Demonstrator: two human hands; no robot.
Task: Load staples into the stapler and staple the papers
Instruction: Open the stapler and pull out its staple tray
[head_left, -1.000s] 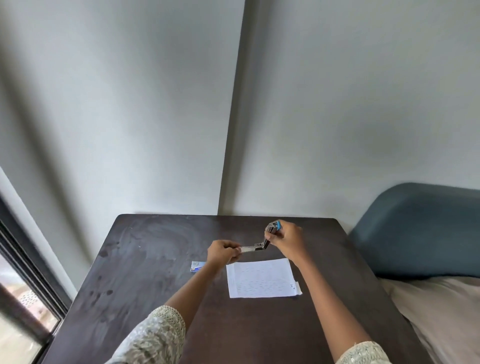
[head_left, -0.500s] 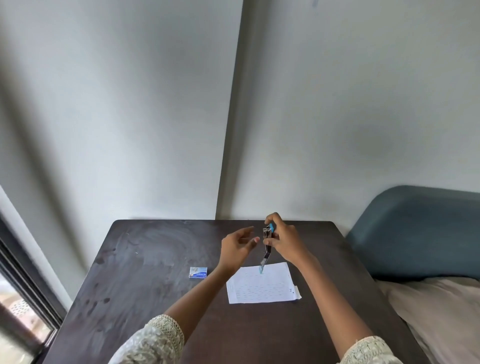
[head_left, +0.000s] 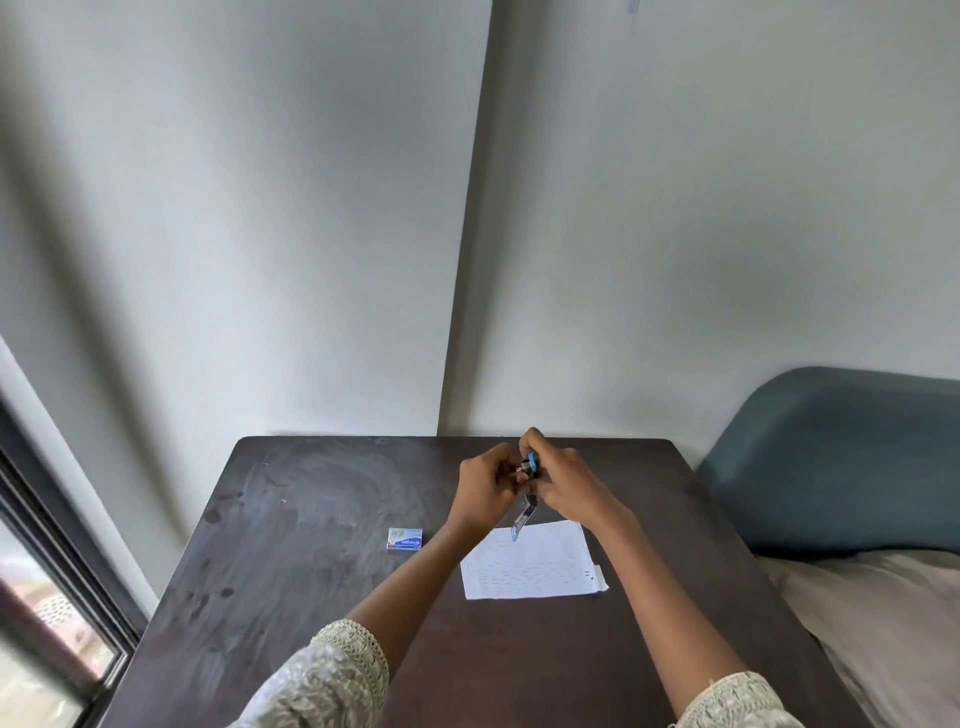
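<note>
**A:** What are the fingers doing?

**B:** The right hand (head_left: 563, 486) has its fingers (head_left: 531, 441) curled tight round the small blue-and-metal stapler (head_left: 530, 467), held up in the air over the far half of the dark brown wooden worktop (head_left: 311, 519). The left hand (head_left: 485, 480) meets it from the other side, its fingers bent in against the stapler's body; whether they pinch anything of their own I cannot tell. A thin metal arm with a blue tip (head_left: 522, 519) hangs down out of the stapler, slanting toward the person.

**A:** And what lies under it?

**B:** The white sheets of paper with faint printed lines (head_left: 530, 564) lie flat just below the hanging tip, apart from it. A second sheet shows at the right edge, slightly offset.

**A:** Anything else close by?

**B:** A small blue-and-white staple box (head_left: 404, 539) rests flat on the worktop to the left of the papers, near the left forearm and clear of it. Nothing stands between the hands and the papers.

**A:** How about room to move?

**B:** The left side of the worktop is bare, smudged wood up to its edge, with a dark window frame (head_left: 57, 545) beyond. The far edge butts against the pale grey wall (head_left: 311, 234). On the right the worktop ends near a blue padded headboard (head_left: 841, 457) and a beige bed sheet (head_left: 883, 623).
</note>
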